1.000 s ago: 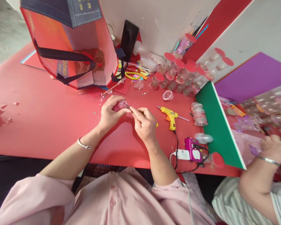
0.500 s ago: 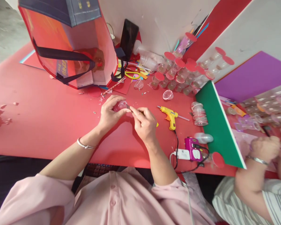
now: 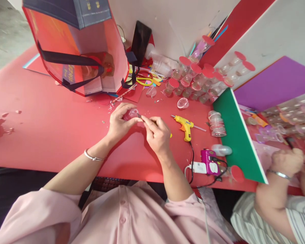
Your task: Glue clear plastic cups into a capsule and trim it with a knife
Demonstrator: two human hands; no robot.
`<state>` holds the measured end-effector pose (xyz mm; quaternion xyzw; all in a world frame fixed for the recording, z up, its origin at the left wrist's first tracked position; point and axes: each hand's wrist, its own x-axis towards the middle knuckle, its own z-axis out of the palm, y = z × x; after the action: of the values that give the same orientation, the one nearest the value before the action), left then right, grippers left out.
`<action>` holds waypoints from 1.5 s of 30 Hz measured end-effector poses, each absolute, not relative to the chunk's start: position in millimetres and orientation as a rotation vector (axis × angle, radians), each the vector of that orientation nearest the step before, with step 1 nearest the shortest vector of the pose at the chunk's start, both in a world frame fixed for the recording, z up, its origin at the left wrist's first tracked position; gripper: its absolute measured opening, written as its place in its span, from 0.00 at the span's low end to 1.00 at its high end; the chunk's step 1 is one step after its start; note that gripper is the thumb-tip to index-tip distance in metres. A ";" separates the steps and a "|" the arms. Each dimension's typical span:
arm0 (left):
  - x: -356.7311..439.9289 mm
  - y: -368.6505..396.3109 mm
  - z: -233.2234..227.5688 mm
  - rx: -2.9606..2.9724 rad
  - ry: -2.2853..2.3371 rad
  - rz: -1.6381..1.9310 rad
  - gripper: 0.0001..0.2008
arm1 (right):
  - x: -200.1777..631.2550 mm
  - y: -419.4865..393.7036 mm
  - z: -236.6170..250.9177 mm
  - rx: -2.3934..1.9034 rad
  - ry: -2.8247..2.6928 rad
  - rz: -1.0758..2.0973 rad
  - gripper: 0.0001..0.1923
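Observation:
My left hand (image 3: 119,124) is closed around a small clear plastic cup (image 3: 130,114), holding it above the red tabletop with its opening partly in view. Pinched in the fingers of my right hand (image 3: 158,135) is a craft knife (image 3: 139,116). Its short dark blade touches or nearly touches the cup's rim, and most of the handle is hidden in the palm. A yellow bit (image 3: 171,135) shows beside that hand; I cannot tell whether it belongs to the knife. A yellow glue gun (image 3: 184,126) lies to the right.
A large bag (image 3: 78,67) stands at back left, near scissors (image 3: 144,81) and a phone (image 3: 140,42). Red-topped plastic cups (image 3: 185,79) crowd the back. Stacked cups (image 3: 217,123) and a purple power adapter (image 3: 208,161) sit by a green divider (image 3: 240,139). A co-worker's hands (image 3: 288,161) are beyond it.
The whole view has shifted very slightly. Both hands keep nearly the same pose, with the cup and blade still together.

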<state>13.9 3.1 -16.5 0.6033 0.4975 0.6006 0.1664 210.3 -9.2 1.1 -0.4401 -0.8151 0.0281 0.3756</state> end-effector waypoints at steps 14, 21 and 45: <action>14.5 4.0 -14.0 1.699 1.388 1.732 0.30 | 209.1 -9.4 1.1 -1.110 -2.068 0.087 0.17; 15.5 2.3 -16.0 1.706 1.402 1.726 0.29 | 210.9 -8.1 -2.2 -1.118 -2.081 0.067 0.18; 15.7 3.3 -17.0 1.633 1.417 1.708 0.31 | 209.1 -8.6 -2.5 -1.113 -2.060 0.107 0.17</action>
<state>15.7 3.3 -17.0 0.5817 0.5047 0.6083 0.1920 209.1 -8.6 -2.5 -0.4375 -0.8099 0.0419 0.3885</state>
